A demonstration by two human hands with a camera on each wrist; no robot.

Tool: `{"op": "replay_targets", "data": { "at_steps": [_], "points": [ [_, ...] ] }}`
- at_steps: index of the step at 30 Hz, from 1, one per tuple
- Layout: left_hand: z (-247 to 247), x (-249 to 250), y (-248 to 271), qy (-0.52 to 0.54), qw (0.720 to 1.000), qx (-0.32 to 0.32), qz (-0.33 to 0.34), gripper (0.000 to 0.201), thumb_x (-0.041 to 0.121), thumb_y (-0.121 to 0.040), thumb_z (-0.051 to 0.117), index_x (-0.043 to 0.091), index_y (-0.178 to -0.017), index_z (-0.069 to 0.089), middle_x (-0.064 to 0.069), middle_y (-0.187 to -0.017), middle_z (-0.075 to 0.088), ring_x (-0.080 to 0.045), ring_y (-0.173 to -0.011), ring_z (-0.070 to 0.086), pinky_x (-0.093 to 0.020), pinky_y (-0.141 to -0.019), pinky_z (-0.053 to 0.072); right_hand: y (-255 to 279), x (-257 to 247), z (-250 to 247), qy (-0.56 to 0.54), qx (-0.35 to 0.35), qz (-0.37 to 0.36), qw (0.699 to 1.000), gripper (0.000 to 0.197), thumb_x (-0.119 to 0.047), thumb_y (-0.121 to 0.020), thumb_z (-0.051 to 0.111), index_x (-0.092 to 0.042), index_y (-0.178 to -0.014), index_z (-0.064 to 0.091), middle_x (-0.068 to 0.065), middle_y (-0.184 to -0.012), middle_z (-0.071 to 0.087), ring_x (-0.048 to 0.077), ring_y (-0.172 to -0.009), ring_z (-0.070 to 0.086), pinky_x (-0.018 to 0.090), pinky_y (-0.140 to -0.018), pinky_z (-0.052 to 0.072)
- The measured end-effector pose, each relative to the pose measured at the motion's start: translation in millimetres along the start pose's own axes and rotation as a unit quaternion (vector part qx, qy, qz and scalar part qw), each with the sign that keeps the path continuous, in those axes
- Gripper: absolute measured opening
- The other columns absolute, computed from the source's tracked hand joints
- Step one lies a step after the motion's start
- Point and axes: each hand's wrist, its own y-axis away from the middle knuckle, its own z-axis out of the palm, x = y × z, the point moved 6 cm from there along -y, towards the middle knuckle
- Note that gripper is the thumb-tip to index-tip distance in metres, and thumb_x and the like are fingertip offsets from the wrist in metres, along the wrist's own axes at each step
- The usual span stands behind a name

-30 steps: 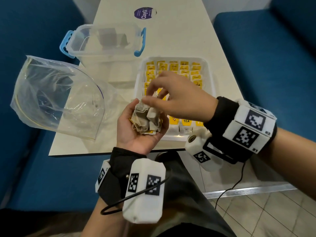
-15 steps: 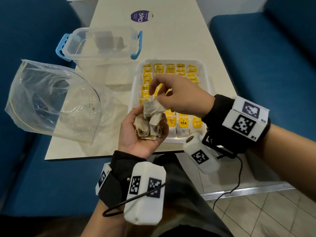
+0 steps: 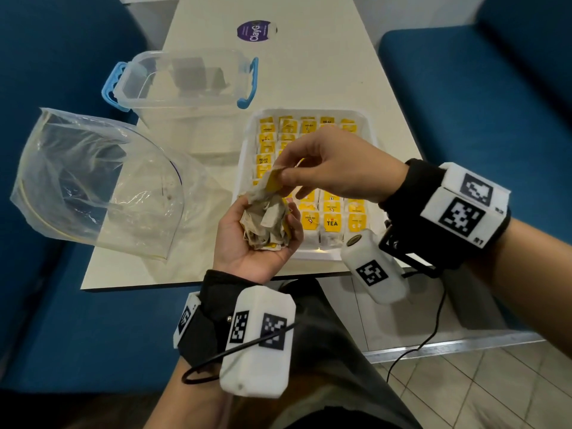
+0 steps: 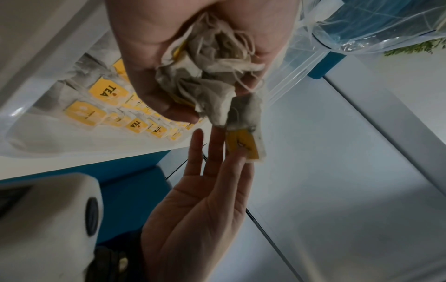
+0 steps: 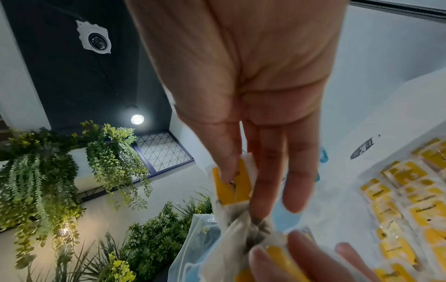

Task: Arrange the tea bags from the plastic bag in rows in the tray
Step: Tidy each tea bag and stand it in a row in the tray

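The left hand (image 3: 257,239) lies palm up at the table's near edge, fingers cupped round a crumpled clump of tea bags (image 3: 266,222): limp grey paper, tangled strings. At its 12 o'clock the right hand (image 3: 334,168) pinches one tea bag (image 3: 272,181) by its yellow tag, other fingers straight. The white tray (image 3: 244,150), at 1 o'clock of the left hand, holds rows of yellow-tagged bags. The crinkled clear plastic bag (image 3: 93,187) gapes at 9 o'clock. The left wrist view alone shows the pinched bag (image 4: 243,122) hanging from the clump (image 4: 212,66).
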Motion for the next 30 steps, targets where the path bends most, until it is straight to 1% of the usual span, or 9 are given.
{"op": "replay_targets", "data": {
  "at_steps": [4, 8, 11, 14, 16, 18, 24, 26, 30],
  "points": [
    [-1, 0, 0, 0.001, 1.000, 0.003, -0.001, 0.033, 0.023, -0.076, 0.055, 0.001, -0.100, 0.058, -0.015, -0.087, 0.059, -0.022, -0.079, 0.056, -0.025, -0.061, 0.051, 0, -1, 1, -0.020, 0.004, 0.000, 1.000, 0.010, -0.010, -0.094, 0.050, -0.006, -0.095, 0.059, 0.007, -0.089, 0.066, 0.018, -0.079, 0.068, 0.032, -0.068, 0.057],
    [-5, 5, 2, -0.003, 1.000, 0.001, 0.001, 0.027, 0.023, -0.076, 0.057, 0.004, -0.096, 0.056, -0.013, -0.087, 0.058, -0.021, -0.077, 0.057, -0.024, -0.061, 0.051, 0, -2, -6, -0.044, 0.032, 0.010, 0.998, 0.014, -0.011, -0.095, 0.048, -0.016, -0.082, 0.049, 0.009, -0.086, 0.066, 0.018, -0.074, 0.067, 0.030, -0.062, 0.055],
    [-7, 16, 6, -0.002, 1.000, -0.012, 0.013, 0.023, 0.021, -0.072, 0.060, 0.009, -0.091, 0.057, -0.012, -0.090, 0.057, -0.022, -0.073, 0.058, -0.025, -0.060, 0.053, -5, 0, -20, 0.047, 0.081, 0.019, 0.995, 0.009, -0.012, -0.092, 0.051, -0.010, -0.084, 0.051, 0.014, -0.087, 0.062, 0.018, -0.074, 0.057, 0.034, -0.068, 0.050],
    [-10, 32, 11, 0.003, 0.999, -0.028, 0.044, 0.045, 0.014, -0.058, 0.068, 0.006, -0.100, 0.054, -0.014, -0.087, 0.058, -0.025, -0.067, 0.061, -0.028, -0.059, 0.054, -15, 12, -14, 0.153, -0.004, 0.064, 0.986, 0.011, -0.014, -0.091, 0.051, -0.010, -0.081, 0.052, 0.007, -0.081, 0.059, 0.013, -0.066, 0.055, 0.026, -0.064, 0.048],
    [-13, 43, 14, 0.020, 0.997, -0.034, 0.062, 0.058, 0.012, -0.056, 0.069, 0.007, -0.111, 0.050, -0.015, -0.089, 0.057, -0.026, -0.068, 0.062, -0.029, -0.058, 0.054, -21, 26, -1, 0.157, -0.090, 0.108, 0.978, 0.019, -0.011, -0.093, 0.050, -0.014, -0.073, 0.049, 0.002, -0.075, 0.062, 0.002, -0.052, 0.059, 0.015, -0.052, 0.048],
    [-15, 50, 17, 0.034, 0.996, -0.036, 0.073, 0.058, 0.012, -0.058, 0.069, 0.008, -0.113, 0.050, -0.015, -0.093, 0.056, -0.027, -0.070, 0.062, -0.031, -0.056, 0.054, -28, 40, 13, 0.164, -0.150, 0.143, 0.964, 0.022, -0.008, -0.093, 0.049, -0.015, -0.072, 0.046, 0.001, -0.074, 0.062, 0.000, -0.048, 0.060, 0.013, -0.049, 0.048],
    [-17, 55, 23, 0.028, 0.994, -0.034, 0.096, 0.024, 0.012, -0.058, 0.067, 0.001, -0.079, 0.064, -0.014, -0.097, 0.055, -0.026, -0.071, 0.061, -0.031, -0.054, 0.054, -38, 68, 50, 0.195, -0.259, 0.199, 0.925, 0.027, -0.002, -0.093, 0.048, -0.013, -0.070, 0.040, 0.004, -0.075, 0.058, 0.012, -0.062, 0.062, 0.023, -0.061, 0.051],
    [-18, 54, 23, 0.026, 0.994, -0.030, 0.099, 0.025, 0.012, -0.058, 0.067, 0.003, -0.081, 0.063, -0.014, -0.097, 0.055, -0.026, -0.072, 0.062, -0.031, -0.054, 0.054, -40, 71, 58, 0.207, -0.275, 0.205, 0.916, 0.028, -0.003, -0.094, 0.047, -0.014, -0.070, 0.038, 0.005, -0.077, 0.059, 0.015, -0.063, 0.063, 0.023, -0.061, 0.051],
    [-20, 55, 23, 0.042, 0.994, -0.020, 0.101, 0.039, 0.012, -0.058, 0.067, 0.004, -0.096, 0.059, -0.016, -0.096, 0.056, -0.027, -0.069, 0.062, -0.031, -0.054, 0.054, -45, 67, 66, 0.200, -0.289, 0.204, 0.913, 0.026, -0.003, -0.093, 0.049, -0.013, -0.071, 0.039, 0.016, -0.094, 0.061, 0.028, -0.088, 0.066, 0.028, -0.069, 0.053]
  ]
}}
